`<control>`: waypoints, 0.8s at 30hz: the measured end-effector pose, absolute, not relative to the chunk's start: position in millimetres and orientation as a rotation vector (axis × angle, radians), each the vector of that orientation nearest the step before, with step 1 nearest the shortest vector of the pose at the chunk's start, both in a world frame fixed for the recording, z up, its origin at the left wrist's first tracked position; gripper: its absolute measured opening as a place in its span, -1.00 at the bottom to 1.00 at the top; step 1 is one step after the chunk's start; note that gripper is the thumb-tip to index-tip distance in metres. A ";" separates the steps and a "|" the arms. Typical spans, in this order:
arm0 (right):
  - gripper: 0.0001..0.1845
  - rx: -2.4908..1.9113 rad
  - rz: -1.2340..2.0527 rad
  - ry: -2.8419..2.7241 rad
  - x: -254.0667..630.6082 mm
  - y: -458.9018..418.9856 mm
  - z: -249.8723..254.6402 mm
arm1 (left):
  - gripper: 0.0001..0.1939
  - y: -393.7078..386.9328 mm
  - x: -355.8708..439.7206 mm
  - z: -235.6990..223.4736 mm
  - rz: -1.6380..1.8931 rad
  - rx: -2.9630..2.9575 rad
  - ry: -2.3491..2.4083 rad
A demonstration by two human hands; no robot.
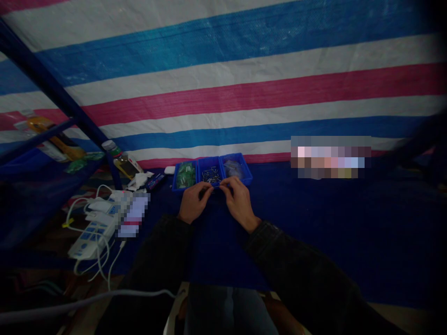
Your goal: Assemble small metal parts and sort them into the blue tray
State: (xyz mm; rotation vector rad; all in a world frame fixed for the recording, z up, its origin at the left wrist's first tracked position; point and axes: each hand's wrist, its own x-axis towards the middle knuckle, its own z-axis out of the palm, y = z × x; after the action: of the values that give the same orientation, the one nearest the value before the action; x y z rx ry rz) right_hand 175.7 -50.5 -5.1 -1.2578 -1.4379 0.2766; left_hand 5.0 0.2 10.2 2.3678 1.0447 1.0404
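My left hand [195, 201] and my right hand [239, 200] meet fingertip to fingertip just in front of a row of three blue bins. Both are closed in a pinch. A tiny, thin piece seems to span the gap between them, too small to name. Green packets or pieces fill the left bin [174, 185]. Small, slim metal pieces [211, 175] lie loose in the middle bin [206, 162]. Clear plastic bits or bags sit in the right bin [249, 173], partly hidden by my right fingers.
On the left, a white power strip [84, 246] carries plugs and tangled white cables beside a blurred phone [134, 216]. Behind it stand a bottle [122, 160], crumpled tissue [139, 179] and a small white case [170, 170]. A blue frame bar [92, 132] slants past. Striped tarp [223, 97] hangs behind the blue tabletop [314, 232].
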 end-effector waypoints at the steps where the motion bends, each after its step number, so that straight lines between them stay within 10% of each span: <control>1: -0.89 -1.252 0.269 -1.422 175.5 -50.7 -4.3 | -0.83 0.2 5.2 9.9 1.066 2.364 1.069; 24: -0.79 -1.708 0.234 -2.227 151.2 -47.3 -4.2 | -0.79 2.9 -1.8 13.1 1.431 2.107 1.173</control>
State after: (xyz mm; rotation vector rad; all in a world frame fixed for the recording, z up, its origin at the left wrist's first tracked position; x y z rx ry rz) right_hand 151.2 -47.3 -4.2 -1.7075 -2.2270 0.2343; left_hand -1.8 2.9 13.1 2.1070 1.1731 1.4309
